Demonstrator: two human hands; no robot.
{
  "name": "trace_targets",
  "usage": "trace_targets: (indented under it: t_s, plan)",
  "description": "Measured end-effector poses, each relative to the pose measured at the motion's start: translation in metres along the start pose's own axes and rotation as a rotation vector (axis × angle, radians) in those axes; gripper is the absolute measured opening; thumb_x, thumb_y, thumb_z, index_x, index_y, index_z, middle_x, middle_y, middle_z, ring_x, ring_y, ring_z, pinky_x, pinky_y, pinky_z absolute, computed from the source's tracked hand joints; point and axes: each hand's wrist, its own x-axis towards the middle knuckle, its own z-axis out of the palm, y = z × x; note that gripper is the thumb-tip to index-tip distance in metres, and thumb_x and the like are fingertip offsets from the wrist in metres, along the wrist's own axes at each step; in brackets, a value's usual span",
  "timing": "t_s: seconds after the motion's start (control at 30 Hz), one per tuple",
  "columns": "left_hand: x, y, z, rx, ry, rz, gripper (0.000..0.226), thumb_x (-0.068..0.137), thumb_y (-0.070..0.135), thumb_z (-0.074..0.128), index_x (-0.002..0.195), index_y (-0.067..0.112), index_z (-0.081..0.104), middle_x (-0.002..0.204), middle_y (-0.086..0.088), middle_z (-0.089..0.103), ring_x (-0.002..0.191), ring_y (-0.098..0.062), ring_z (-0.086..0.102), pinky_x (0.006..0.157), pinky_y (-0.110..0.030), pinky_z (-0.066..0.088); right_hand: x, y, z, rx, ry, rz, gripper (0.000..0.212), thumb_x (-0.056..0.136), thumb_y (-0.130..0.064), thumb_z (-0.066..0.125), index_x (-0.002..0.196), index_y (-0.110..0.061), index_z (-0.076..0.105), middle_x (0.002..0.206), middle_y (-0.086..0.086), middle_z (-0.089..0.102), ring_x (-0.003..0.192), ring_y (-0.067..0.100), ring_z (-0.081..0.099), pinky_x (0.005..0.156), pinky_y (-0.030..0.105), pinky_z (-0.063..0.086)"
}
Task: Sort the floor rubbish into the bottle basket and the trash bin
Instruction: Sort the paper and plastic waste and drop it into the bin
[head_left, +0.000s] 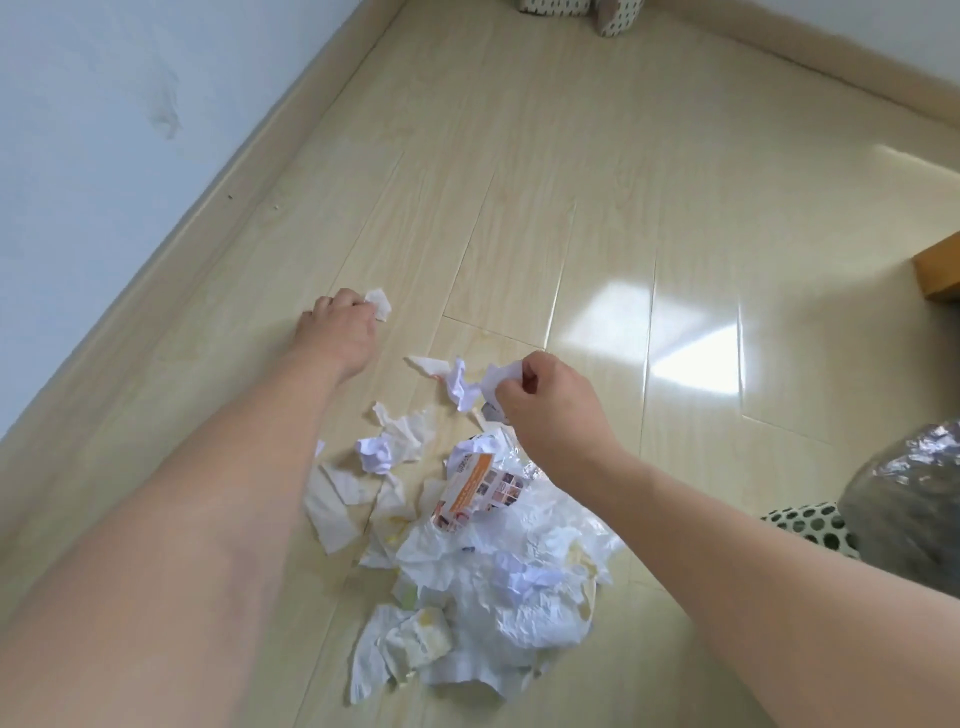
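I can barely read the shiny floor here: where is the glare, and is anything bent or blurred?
Head view: bright window glare on the glossy floor right of the right hand; wide-angle lens bends the skirting board; the near forearms look swollen, soft-edged.

Floor (545, 171): glossy pale wood-look planks. Rubbish pile (467, 561): crumpled matt white paper/tissue, plus printed card box (470, 491), slightly glossy.

The floor (519, 182) is pale beige woodgrain. The crumpled papers (498, 587) are white; the small box (470, 491) is orange and white.
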Motion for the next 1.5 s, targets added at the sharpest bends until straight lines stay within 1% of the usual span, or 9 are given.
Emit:
trace_targets:
  t_s: [0.37, 0.67, 0.73, 0.83, 1.13, 1.27, 1.33, 1.43, 1.5]
  plan:
    - [-0.179, 0.088, -0.054, -0.538, 0.101, 0.105, 0.029, 0.101, 0.017, 0.046, 0.115, 0.009, 0.07, 0.12, -0.001, 0.058, 0.102, -0.01, 0.053, 0.087, -0.021, 0.035, -0.12, 0.018, -0.079, 0.178, 0.103, -0.013, 0.009, 0.089, -0.015, 0.05, 0.083, -0.01, 0.054, 0.058, -0.014, 0.054, 0.048, 0.005, 0.042, 0.044, 0.019, 0.033]
    - [-0.374, 0.278, -0.152, -0.69, -0.236, 0.396, 0.022, 0.096, 0.014, 0.051, 0.091, 0.019, 0.072, 0.086, -0.006, 0.072, 0.076, -0.022, 0.064, 0.083, -0.042, 0.054, -0.32, 0.102, -0.218, -0.074, 0.334, 0.113, 0.018, 0.094, -0.027, 0.051, 0.084, -0.014, 0.058, 0.076, -0.004, 0.063, 0.073, 0.018, 0.059, 0.067, 0.037, 0.052]
    - [-0.418, 0.316, -0.16, -0.709, -0.309, 0.422, 0.024, 0.096, 0.011, 0.05, 0.086, 0.018, 0.071, 0.083, -0.008, 0.071, 0.072, -0.018, 0.062, 0.085, -0.042, 0.054, -0.36, 0.132, -0.246, -0.033, 0.405, 0.2, 0.019, 0.094, -0.028, 0.052, 0.08, -0.015, 0.057, 0.074, -0.002, 0.061, 0.068, 0.017, 0.058, 0.059, 0.035, 0.049]
    - [-0.472, 0.371, -0.155, -0.71, -0.374, 0.468, 0.024, 0.094, 0.01, 0.051, 0.087, 0.017, 0.073, 0.08, -0.007, 0.072, 0.071, -0.015, 0.064, 0.088, -0.041, 0.055, -0.412, 0.18, -0.284, 0.031, 0.487, 0.336, 0.018, 0.093, -0.024, 0.051, 0.076, -0.016, 0.052, 0.073, -0.002, 0.057, 0.065, 0.016, 0.055, 0.051, 0.028, 0.036]
    - [-0.569, 0.48, -0.028, -0.483, -0.662, 0.448, 0.023, 0.092, 0.02, 0.049, 0.092, 0.009, 0.069, 0.09, -0.003, 0.068, 0.077, -0.017, 0.064, 0.077, -0.037, 0.056, -0.472, 0.319, -0.301, 0.06, 0.494, 0.616, 0.013, 0.096, -0.024, 0.046, 0.092, -0.016, 0.055, 0.1, 0.009, 0.065, 0.097, 0.031, 0.061, 0.077, 0.034, 0.047]
    - [-0.577, 0.511, 0.017, -0.325, -0.779, 0.377, 0.013, 0.087, 0.012, 0.039, 0.078, 0.018, 0.047, 0.085, -0.008, 0.046, 0.074, -0.024, 0.048, 0.067, -0.034, 0.041, -0.466, 0.35, -0.3, 0.098, 0.356, 0.673, 0.016, 0.09, -0.011, 0.049, 0.101, -0.015, 0.061, 0.09, 0.008, 0.061, 0.09, 0.03, 0.06, 0.078, 0.033, 0.051]
    - [-0.571, 0.518, 0.026, -0.271, -0.768, 0.381, 0.023, 0.084, 0.006, 0.035, 0.073, 0.024, 0.045, 0.078, -0.005, 0.043, 0.077, -0.022, 0.044, 0.067, -0.034, 0.037, -0.465, 0.353, -0.303, 0.107, 0.348, 0.664, 0.029, 0.091, -0.009, 0.047, 0.116, -0.012, 0.06, 0.11, 0.011, 0.063, 0.104, 0.03, 0.059, 0.09, 0.035, 0.051]
    - [-0.567, 0.521, 0.012, -0.276, -0.729, 0.404, 0.038, 0.089, 0.003, 0.034, 0.105, 0.023, 0.061, 0.086, -0.002, 0.061, 0.081, -0.024, 0.058, 0.07, -0.034, 0.046, -0.469, 0.344, -0.306, 0.096, 0.372, 0.633, 0.039, 0.09, -0.01, 0.043, 0.126, -0.013, 0.055, 0.125, 0.01, 0.06, 0.112, 0.03, 0.057, 0.094, 0.038, 0.049]
    - [-0.563, 0.518, -0.007, -0.254, -0.694, 0.434, 0.035, 0.089, 0.004, 0.036, 0.106, 0.018, 0.064, 0.098, -0.007, 0.067, 0.085, -0.022, 0.064, 0.076, -0.032, 0.052, -0.471, 0.332, -0.307, 0.056, 0.392, 0.59, 0.04, 0.09, -0.011, 0.042, 0.128, -0.014, 0.053, 0.128, 0.008, 0.058, 0.114, 0.029, 0.055, 0.096, 0.041, 0.049]
